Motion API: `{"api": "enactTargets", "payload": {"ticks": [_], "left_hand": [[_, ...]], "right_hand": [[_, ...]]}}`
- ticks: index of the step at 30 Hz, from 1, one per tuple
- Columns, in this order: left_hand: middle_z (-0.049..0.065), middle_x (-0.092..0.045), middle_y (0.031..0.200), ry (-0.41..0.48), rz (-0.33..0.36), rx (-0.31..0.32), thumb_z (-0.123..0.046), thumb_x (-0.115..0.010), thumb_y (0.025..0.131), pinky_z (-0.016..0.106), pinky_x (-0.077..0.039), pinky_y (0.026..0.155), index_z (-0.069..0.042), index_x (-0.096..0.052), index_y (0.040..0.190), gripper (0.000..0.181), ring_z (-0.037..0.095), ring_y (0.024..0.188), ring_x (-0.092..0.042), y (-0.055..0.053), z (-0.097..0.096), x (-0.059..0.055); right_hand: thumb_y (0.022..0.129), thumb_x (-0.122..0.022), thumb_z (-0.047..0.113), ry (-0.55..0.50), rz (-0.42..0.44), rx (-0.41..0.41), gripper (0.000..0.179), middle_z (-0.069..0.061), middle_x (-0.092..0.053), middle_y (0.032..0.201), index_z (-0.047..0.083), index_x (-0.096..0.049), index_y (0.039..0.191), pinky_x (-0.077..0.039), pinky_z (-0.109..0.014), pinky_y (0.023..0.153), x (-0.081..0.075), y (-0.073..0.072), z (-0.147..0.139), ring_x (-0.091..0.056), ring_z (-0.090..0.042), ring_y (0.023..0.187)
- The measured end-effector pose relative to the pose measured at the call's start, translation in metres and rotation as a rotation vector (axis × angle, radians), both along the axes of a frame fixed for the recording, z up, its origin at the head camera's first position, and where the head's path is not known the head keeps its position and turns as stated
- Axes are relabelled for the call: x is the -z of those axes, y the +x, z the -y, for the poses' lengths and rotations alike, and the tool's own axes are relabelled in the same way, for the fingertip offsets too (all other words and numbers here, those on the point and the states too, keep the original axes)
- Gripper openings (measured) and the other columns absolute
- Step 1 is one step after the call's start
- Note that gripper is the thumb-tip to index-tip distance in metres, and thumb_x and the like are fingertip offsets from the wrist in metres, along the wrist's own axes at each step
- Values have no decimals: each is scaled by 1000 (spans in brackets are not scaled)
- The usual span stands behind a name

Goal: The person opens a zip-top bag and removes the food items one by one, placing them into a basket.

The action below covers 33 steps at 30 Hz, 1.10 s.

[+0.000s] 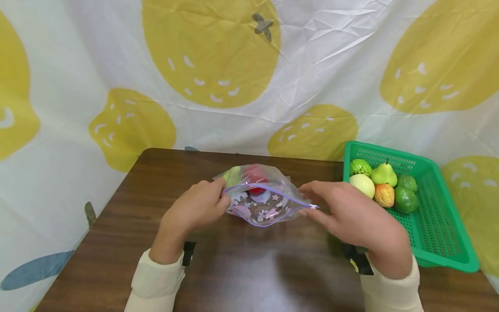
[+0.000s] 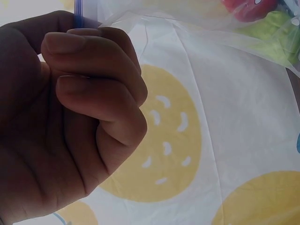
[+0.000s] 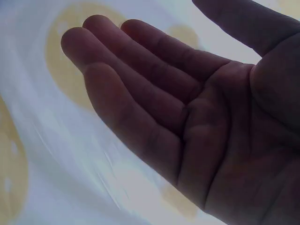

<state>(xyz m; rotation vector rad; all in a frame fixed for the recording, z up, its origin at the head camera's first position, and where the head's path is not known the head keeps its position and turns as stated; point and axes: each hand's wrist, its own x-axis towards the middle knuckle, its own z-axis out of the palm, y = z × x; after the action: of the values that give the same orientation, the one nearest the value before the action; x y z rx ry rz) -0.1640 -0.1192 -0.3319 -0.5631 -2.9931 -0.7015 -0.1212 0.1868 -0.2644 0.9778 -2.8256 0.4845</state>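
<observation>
A clear zip bag (image 1: pixel 286 186) with a purple seal strip and printed pink and white shapes is held up over the table, its mouth parted. Inside it lie a red piece (image 1: pixel 256 177) and a light green piece (image 1: pixel 233 175); the plastic blurs what kind they are. My left hand (image 1: pixel 202 203) pinches the bag's left corner, and its curled fingers (image 2: pixel 101 89) show in the left wrist view. At the bag's right end, beside the seal's tip, is my right hand (image 1: pixel 347 212). Its fingers (image 3: pixel 140 93) are fairly straight, the thumb apart, with nothing seen in the palm.
To the right stands a green plastic basket (image 1: pixel 448 216) holding a pear (image 1: pixel 383 174), a pale round fruit (image 1: pixel 362 186), an orange-red wrinkled fruit (image 1: pixel 384 195) and several green ones. The brown wooden table (image 1: pixel 156 190) backs onto a lemon-print cloth (image 1: pixel 234 130).
</observation>
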Motion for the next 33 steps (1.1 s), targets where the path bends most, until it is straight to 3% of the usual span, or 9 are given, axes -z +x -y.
{"api": "enactTargets", "payload": {"ticks": [7, 13, 18, 22, 28, 33], "left_hand": [[6, -47, 66, -4, -13, -2, -18, -48, 92, 32, -39, 52, -9, -49, 82, 14, 20, 57, -47, 0, -1, -1], [6, -47, 65, 2, -40, -7, -18, -48, 92, 32, -39, 51, -10, -48, 81, 13, 20, 56, -47, 1, -2, -2], [5, -47, 64, -1, -58, 7, -18, -48, 91, 32, -39, 51, -10, -48, 80, 14, 20, 55, -47, 0, -5, -1], [4, -47, 64, 12, -58, 14, -17, -48, 92, 31, -38, 50, -9, -49, 81, 13, 18, 54, -46, -1, -6, -1], [4, -46, 65, 17, -43, 11, -17, -47, 92, 31, -37, 48, -9, -49, 83, 12, 17, 54, -45, -1, -6, -1], [4, -47, 65, 12, -42, 12, -17, -47, 92, 31, -38, 48, -10, -48, 82, 12, 17, 54, -45, -1, -7, 2]], "right_hand": [[95, -68, 24, 119, 2, -176, 33, 0, -71, 110, 6, -64, 122, -54, -39, 90, 39, -20, 40, -67, -16, 97], [95, -65, 18, 144, 22, -229, 39, -9, -66, 121, 1, -57, 130, -48, -42, 103, 73, -48, 61, -63, -25, 112], [90, -69, 16, 110, 35, -180, 50, -10, -65, 117, 0, -50, 133, -50, -40, 98, 94, -67, 69, -64, -24, 101], [86, -73, 19, 67, 29, -132, 63, -9, -67, 107, -1, -44, 138, -52, -38, 91, 100, -80, 76, -62, -20, 89], [80, -78, 19, 14, -17, -112, 60, -12, -55, 123, 1, -47, 128, -44, -37, 104, 104, -102, 90, -55, -25, 112], [75, -76, 19, 87, 48, 37, 57, -10, -54, 116, 4, -47, 122, -46, -37, 98, 107, -114, 99, -53, -25, 105]]}}
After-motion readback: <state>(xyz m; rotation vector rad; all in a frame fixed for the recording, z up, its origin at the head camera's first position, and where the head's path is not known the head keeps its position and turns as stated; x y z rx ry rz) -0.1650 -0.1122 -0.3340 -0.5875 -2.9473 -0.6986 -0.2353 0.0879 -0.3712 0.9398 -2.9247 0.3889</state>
